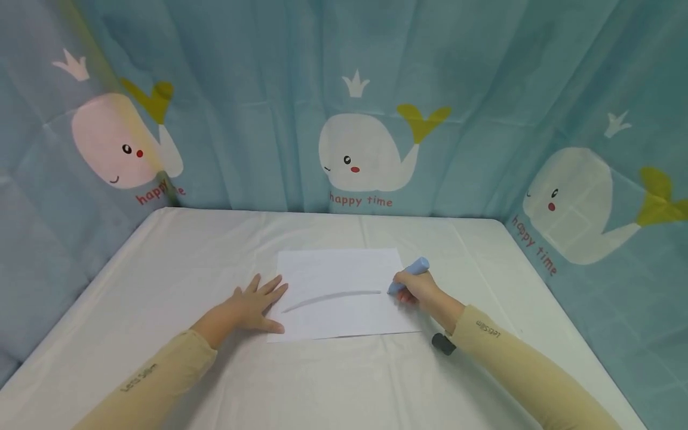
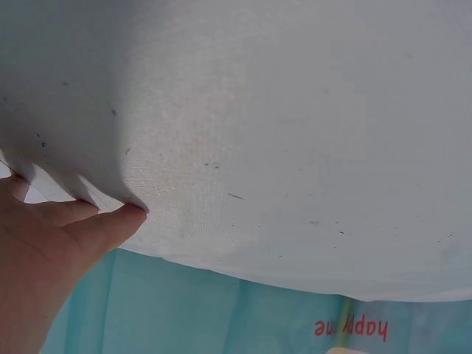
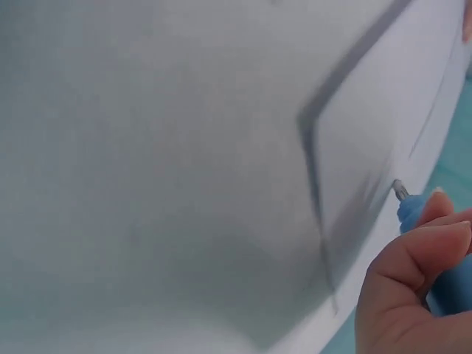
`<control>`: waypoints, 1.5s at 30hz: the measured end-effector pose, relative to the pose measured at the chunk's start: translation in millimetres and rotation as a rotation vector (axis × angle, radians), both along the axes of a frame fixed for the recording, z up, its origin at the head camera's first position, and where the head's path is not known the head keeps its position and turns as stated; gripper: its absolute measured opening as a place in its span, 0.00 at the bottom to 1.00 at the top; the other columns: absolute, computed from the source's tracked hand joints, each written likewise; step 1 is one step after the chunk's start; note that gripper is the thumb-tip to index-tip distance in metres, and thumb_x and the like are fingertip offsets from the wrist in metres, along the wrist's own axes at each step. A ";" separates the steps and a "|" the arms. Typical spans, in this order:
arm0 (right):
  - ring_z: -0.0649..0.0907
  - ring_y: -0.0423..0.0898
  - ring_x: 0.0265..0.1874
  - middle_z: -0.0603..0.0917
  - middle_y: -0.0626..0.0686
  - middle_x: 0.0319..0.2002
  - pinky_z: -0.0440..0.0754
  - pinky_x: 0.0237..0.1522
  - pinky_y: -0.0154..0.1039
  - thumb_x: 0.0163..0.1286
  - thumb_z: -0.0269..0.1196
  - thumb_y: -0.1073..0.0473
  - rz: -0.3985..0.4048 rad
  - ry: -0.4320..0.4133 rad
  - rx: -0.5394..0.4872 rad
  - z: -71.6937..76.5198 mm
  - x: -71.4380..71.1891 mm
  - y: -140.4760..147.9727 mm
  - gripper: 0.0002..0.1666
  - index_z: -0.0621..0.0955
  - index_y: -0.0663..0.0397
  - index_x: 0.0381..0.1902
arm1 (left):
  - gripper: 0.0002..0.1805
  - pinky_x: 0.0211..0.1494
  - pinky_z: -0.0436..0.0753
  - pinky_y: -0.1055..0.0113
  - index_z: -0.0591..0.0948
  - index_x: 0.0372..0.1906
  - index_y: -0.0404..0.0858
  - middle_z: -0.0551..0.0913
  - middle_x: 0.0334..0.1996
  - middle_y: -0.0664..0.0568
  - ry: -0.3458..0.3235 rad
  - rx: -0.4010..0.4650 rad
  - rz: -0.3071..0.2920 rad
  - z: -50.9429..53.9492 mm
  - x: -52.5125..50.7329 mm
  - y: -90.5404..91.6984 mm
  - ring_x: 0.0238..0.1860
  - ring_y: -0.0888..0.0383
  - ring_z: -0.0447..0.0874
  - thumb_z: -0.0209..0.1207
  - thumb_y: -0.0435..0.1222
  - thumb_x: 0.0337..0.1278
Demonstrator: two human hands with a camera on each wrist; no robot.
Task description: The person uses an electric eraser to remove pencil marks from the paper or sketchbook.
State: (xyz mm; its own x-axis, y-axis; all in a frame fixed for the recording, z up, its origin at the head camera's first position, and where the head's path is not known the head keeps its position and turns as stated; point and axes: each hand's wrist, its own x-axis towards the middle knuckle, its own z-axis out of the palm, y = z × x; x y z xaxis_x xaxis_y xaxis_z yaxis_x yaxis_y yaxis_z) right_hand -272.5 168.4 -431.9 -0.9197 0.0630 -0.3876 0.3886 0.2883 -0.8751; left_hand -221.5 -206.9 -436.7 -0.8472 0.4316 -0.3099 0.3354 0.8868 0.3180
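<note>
Counter (image 1: 484, 257), one: draped in white cloth; it carries the paper, which lies well in from the left and right edges and a little back from the far edge.

Paper (image 1: 333, 269), white, laid flat: long sides running roughly along the counter's far edge; bears one grey line (image 1: 333, 296), a shallow curve rising from near the paper's left edge toward its right part.

Marker (image 1: 416, 266), one: light blue barrel, tip exposed, held slantwise above the paper's right part, blunt end toward the counter's far right corner. The tip (image 3: 399, 187) is just beside the right end of the line; contact with the paper cannot be told.

Hands, two. Left hand (image 1: 252, 307): fingers spread wide, grasping nothing, fingertips and thumb at the paper's left edge. Right hand (image 1: 421, 289): thumb and fingers closed round the marker, near the paper's right edge.

Sleeves, two, beige, lettered, each enclosing a forearm: left sleeve (image 1: 156, 376); right sleeve (image 1: 527, 370).

Dark cylinder (image 1: 443, 344), one: beside the right cuff, near the paper's lower right corner; whether attached or resting on the counter cannot be told.

Curtain (image 1: 258, 119), teal: behind the counter's far edge and along both sides, printed with white whales (image 1: 365, 152) and "happy time".
</note>
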 end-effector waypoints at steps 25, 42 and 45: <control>0.74 0.39 0.12 0.77 0.51 0.15 0.72 0.20 0.29 0.61 0.59 0.63 0.030 0.006 -0.031 0.4 -0.7 -12.3 0.13 0.75 0.66 0.40 | 0.57 0.59 0.46 0.21 0.56 0.75 0.36 0.46 0.76 0.39 -0.003 0.003 -0.004 0.2 -1.8 2.0 0.70 0.23 0.35 0.64 0.63 0.46; 0.75 0.39 0.13 0.78 0.51 0.16 0.73 0.21 0.30 0.62 0.59 0.62 0.046 -0.011 -0.003 -1.5 -1.3 -16.9 0.14 0.74 0.66 0.43 | 0.56 0.59 0.45 0.22 0.56 0.75 0.36 0.47 0.76 0.39 0.007 -0.010 -0.009 0.1 0.4 0.8 0.70 0.23 0.36 0.64 0.63 0.47; 0.75 0.39 0.13 0.78 0.52 0.17 0.73 0.21 0.30 0.62 0.59 0.62 0.036 -0.013 -0.013 -1.3 -1.0 -17.7 0.13 0.74 0.65 0.42 | 0.56 0.59 0.45 0.22 0.56 0.75 0.36 0.47 0.76 0.39 0.010 -0.021 -0.011 -1.9 -0.5 0.3 0.70 0.23 0.36 0.63 0.64 0.47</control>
